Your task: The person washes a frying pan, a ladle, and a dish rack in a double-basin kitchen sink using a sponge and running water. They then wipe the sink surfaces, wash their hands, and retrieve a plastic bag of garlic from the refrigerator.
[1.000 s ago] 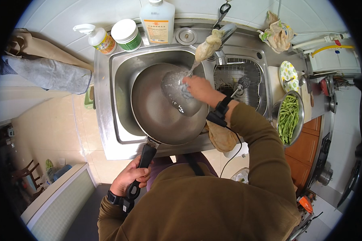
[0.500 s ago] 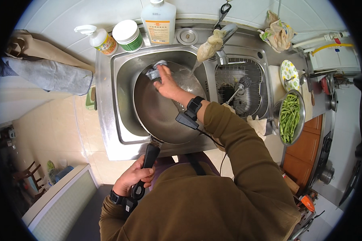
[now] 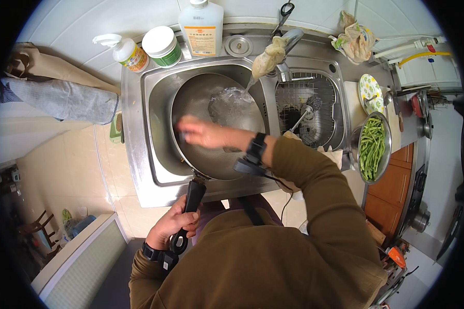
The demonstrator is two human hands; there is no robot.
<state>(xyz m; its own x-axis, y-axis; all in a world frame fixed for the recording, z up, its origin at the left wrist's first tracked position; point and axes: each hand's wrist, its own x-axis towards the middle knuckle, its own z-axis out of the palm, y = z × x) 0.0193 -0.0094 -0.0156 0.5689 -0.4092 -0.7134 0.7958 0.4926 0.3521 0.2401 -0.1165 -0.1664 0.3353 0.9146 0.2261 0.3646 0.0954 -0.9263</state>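
Observation:
A large frying pan (image 3: 191, 159) sits tilted in the left sink basin. My left hand (image 3: 175, 222) is wrapped round its black handle (image 3: 195, 198), which sticks out over the front edge of the sink. Inside the pan, my right hand (image 3: 198, 132) is at the left inner wall, its fingers smeared by motion. Whatever is under those fingers is too blurred to make out. Water streams from the faucet (image 3: 283, 72), whose spout end is wrapped in a pale cloth (image 3: 269, 57), and it spreads over the far right part of the pan.
Behind the sink stand a pump bottle (image 3: 131, 54), a white-and-green tub (image 3: 162, 47) and a large clear bottle (image 3: 201, 31). The right basin holds a wire rack (image 3: 288, 95) and a scrubbing brush (image 3: 308, 109). At right, green beans (image 3: 371, 149) fill a metal bowl beside a patterned plate (image 3: 368, 87).
My right hand has swept down and left inside the pan, toward its near left wall. The grey-and-white crumpled cloth under its fingers earlier no longer shows clearly. My left hand keeps the handle.

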